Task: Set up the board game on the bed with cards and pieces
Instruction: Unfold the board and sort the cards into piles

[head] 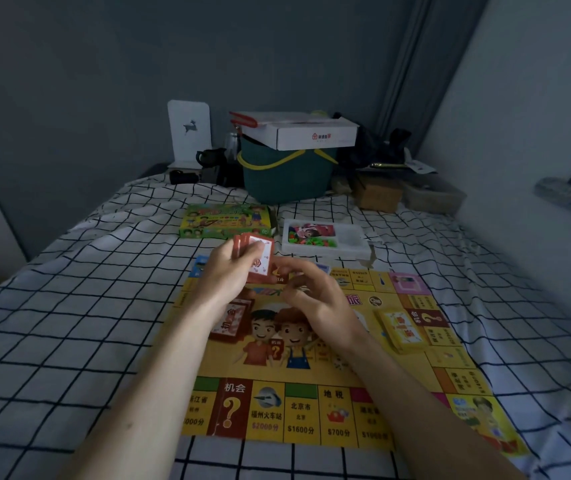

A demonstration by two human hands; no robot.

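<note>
Game board lies unfolded on the checked bed, nearest the viewer. On it rest a red card pile at left and a yellow card pile at right, apparently already placed. Above the board, the left hand clamps a fan of red cards; the right hand has fingers curled near them, contact unclear. Beyond, the green game box and the piece tray stand side by side; pieces appear not yet distributed.
</note>
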